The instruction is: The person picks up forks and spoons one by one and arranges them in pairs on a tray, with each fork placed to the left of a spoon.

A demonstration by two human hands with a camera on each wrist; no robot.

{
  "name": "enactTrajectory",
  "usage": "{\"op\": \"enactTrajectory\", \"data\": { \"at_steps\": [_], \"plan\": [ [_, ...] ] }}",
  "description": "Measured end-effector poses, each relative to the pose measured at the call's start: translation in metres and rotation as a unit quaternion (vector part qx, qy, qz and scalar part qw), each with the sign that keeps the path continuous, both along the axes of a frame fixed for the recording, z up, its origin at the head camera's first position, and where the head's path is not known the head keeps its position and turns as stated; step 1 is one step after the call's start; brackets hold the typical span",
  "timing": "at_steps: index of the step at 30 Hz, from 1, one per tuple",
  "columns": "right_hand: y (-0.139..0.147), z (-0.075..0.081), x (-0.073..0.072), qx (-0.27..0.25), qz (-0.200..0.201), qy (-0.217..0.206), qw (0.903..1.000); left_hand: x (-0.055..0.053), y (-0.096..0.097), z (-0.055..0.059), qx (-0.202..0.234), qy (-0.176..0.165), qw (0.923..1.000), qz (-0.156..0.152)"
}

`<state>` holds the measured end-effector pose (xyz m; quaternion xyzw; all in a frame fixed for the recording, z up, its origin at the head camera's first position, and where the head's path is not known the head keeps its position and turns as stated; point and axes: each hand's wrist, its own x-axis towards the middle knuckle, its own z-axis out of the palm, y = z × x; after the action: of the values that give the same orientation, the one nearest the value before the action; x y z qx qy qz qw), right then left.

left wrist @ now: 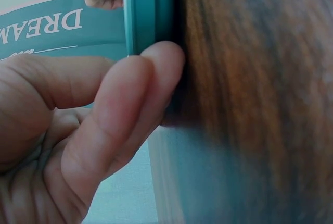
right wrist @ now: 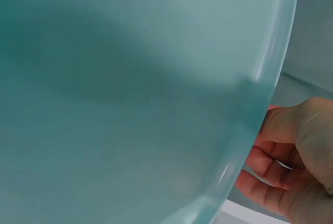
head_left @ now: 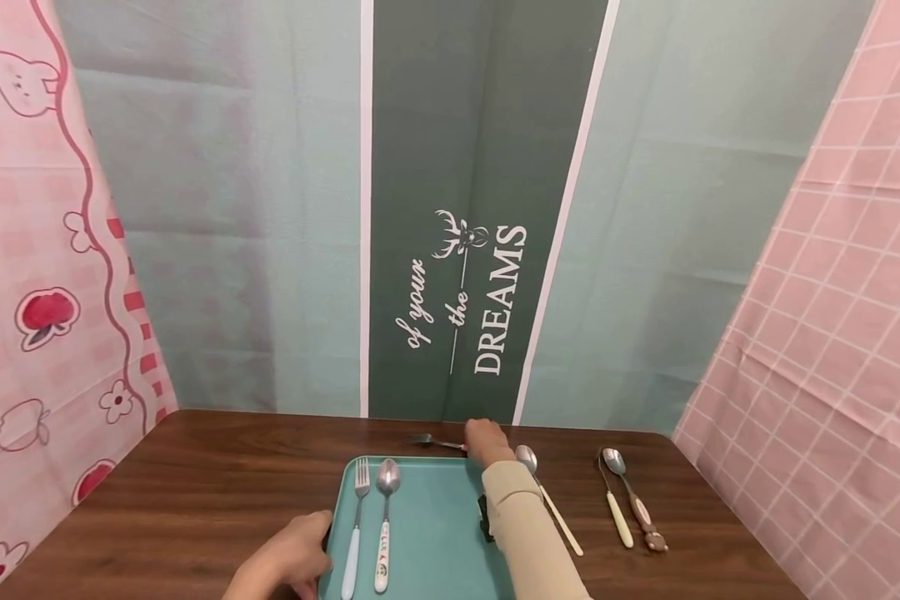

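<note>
Beyond the teal tray (head_left: 442, 529) at 12 o'clock, the small fork (head_left: 438, 442) was aligned 9-to-3, handle end met by the right hand (head_left: 486, 442); its grip could not be told; the tray was pinched by the left hand's (head_left: 300, 546) fingers.

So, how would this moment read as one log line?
left hand: holds tray at left edge | on tray: fork, spoon | right hand: at another fork, beyond tray | right of tray: more cutlery
</note>
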<state>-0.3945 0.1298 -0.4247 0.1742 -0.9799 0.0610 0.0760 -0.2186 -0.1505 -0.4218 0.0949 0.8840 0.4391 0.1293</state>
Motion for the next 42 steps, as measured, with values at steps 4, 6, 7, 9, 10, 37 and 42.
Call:
{"op": "enactTrajectory", "data": {
  "at_steps": [4, 6, 7, 9, 10, 37, 42],
  "plan": [
    [0.012, -0.002, -0.001, 0.028, 0.011, 0.019, 0.9994, 0.0, 0.002, -0.003, 0.006, 0.004, 1.0, -0.003],
    [0.015, -0.001, 0.0, 0.038, 0.023, 0.044, 0.9981, 0.0, 0.002, -0.004, 0.004, 0.004, 1.0, -0.005],
    [0.017, 0.0, 0.0, 0.043, 0.028, 0.058, 0.997, -0.001, 0.002, -0.004, 0.003, 0.003, 1.0, -0.006],
    [0.018, 0.003, 0.0, 0.045, 0.036, 0.081, 0.995, -0.001, 0.001, -0.002, -0.003, 0.001, 1.0, -0.006],
    [0.018, 0.005, 0.0, 0.046, 0.038, 0.092, 0.994, -0.002, 0.001, -0.001, -0.007, -0.003, 1.0, -0.004],
    [0.025, 0.031, 0.012, 0.005, 0.051, -0.003, 0.9987, -0.001, 0.003, 0.003, -0.018, -0.024, 0.9992, 0.026],
    [0.027, 0.042, 0.022, -0.047, 0.047, -0.071, 0.9952, -0.002, 0.004, 0.004, -0.021, -0.027, 0.9991, 0.024]
  ]
}}
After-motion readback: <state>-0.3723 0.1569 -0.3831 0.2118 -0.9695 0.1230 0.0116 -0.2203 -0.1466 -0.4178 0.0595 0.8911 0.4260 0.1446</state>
